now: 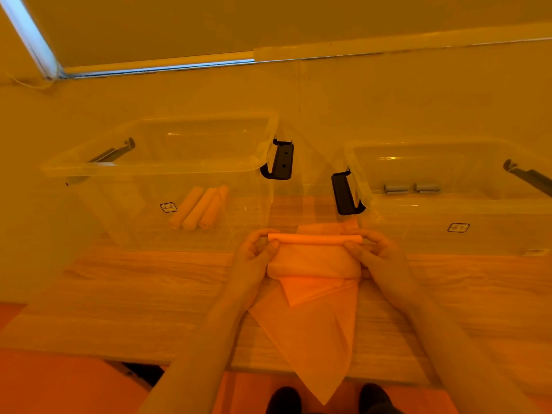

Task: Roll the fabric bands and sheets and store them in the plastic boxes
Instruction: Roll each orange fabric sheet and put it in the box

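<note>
Mid-roll on the orange sheet (313,264), centre frame.
Your left hand (254,255) and right hand (376,252) each pinch a roll end; keep rolling evenly; probably bound for the left box (155,168).

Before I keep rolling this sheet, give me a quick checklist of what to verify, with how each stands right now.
1. Both ends of the roll held: ok. The left hand and right hand each pinch an end of the rolled edge.
2. Roll even across its width: ok, it looks straight.
3. Unrolled fabric sheet flat: not ok, it is folded over and its point hangs off the table.
4. Room in the left box: ok, three rolls lie inside.
5. Roll tightness: cannot tell.
</note>
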